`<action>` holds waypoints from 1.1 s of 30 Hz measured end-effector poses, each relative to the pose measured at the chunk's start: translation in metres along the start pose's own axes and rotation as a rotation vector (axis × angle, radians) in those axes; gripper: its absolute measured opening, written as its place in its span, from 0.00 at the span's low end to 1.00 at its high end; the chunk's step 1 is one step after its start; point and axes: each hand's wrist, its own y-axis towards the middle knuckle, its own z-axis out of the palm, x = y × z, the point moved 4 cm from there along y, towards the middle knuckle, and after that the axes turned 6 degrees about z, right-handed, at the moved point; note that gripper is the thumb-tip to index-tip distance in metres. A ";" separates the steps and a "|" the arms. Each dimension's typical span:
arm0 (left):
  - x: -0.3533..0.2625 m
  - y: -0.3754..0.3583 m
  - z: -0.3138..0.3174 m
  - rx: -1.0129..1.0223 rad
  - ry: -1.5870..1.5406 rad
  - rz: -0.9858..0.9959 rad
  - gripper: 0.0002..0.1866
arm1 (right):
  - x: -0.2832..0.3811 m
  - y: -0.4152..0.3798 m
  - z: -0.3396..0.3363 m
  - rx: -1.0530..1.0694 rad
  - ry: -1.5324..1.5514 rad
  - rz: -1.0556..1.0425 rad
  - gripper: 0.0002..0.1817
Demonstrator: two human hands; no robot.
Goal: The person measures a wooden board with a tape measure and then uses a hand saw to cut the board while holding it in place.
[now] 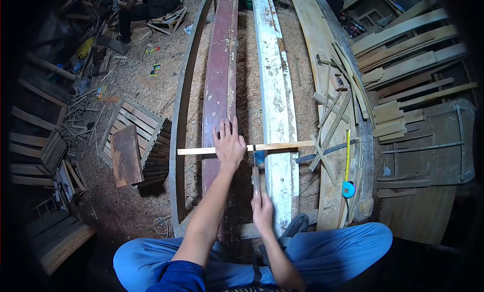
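A thin pale wooden strip lies crosswise over a maroon beam and a worn white beam. My left hand rests flat on the strip above the maroon beam, fingers spread and pointing forward. Just right of it, between the two beams, my right hand is closed round the handle of a narrow tool, seen nearly edge-on, which looks like a hand saw. The tool's far end reaches the strip, where a dark line shows across the wood. A small blue patch shows just below the strip.
A teal tape measure, its yellow tape extended, lies on the right-hand plank near loose sticks. A slatted wooden piece stands at left. Stacked boards are at right. Another person sits at upper left.
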 end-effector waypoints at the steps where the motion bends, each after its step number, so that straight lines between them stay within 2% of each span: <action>1: 0.000 0.000 0.001 0.006 -0.004 -0.004 0.37 | -0.012 -0.020 -0.008 -0.013 -0.016 0.045 0.20; 3: 0.001 0.002 0.001 0.001 0.004 -0.007 0.37 | -0.019 -0.033 -0.015 0.053 0.210 0.149 0.20; 6: -0.002 0.000 0.003 -0.004 0.006 0.014 0.37 | 0.020 0.013 -0.005 0.057 0.177 0.168 0.20; 7: -0.001 -0.001 0.002 -0.009 0.011 0.019 0.37 | 0.029 0.034 0.005 0.072 0.235 0.106 0.22; 9: 0.000 -0.003 0.001 0.006 0.007 0.016 0.37 | 0.020 0.040 0.005 0.041 0.257 0.111 0.22; 10: 0.001 0.001 0.000 0.008 -0.007 -0.001 0.36 | 0.016 0.022 -0.003 0.039 0.213 0.086 0.23; 11: 0.001 0.002 0.001 0.001 -0.011 -0.011 0.36 | 0.006 -0.001 -0.013 0.011 0.135 0.155 0.23; 14: -0.001 -0.001 0.002 -0.034 -0.026 0.000 0.35 | -0.010 -0.033 -0.022 0.046 0.250 0.234 0.22; 17: -0.002 0.005 0.000 -0.051 -0.001 0.027 0.35 | 0.013 0.025 -0.004 0.037 0.250 0.154 0.23; 19: 0.001 0.005 0.000 -0.029 -0.021 0.023 0.36 | 0.042 0.048 0.006 0.043 0.364 0.173 0.23; 21: 0.000 0.000 0.003 -0.015 0.007 0.000 0.36 | 0.022 0.022 -0.002 0.046 0.258 0.093 0.22; 23: -0.001 0.000 -0.001 -0.020 -0.017 0.014 0.36 | 0.006 -0.022 -0.020 0.035 0.158 0.181 0.23; 25: -0.002 0.000 -0.003 -0.010 -0.017 0.009 0.36 | 0.009 -0.029 -0.025 0.031 0.187 0.237 0.24; 26: -0.003 0.000 -0.002 -0.009 -0.016 0.013 0.35 | 0.012 -0.029 -0.025 0.023 0.225 0.284 0.24; 28: -0.004 0.002 0.001 -0.013 -0.010 0.030 0.35 | 0.034 0.011 -0.013 0.023 0.216 0.252 0.25; 31: 0.001 0.005 -0.002 -0.015 -0.016 0.038 0.36 | 0.042 0.047 0.010 -0.010 0.455 0.252 0.22; 32: 0.001 0.006 -0.001 -0.012 -0.006 0.022 0.36 | 0.039 0.039 0.008 -0.016 0.457 0.249 0.22; 33: -0.001 0.005 0.000 -0.011 0.000 -0.007 0.36 | 0.032 0.022 -0.001 -0.014 0.262 0.165 0.22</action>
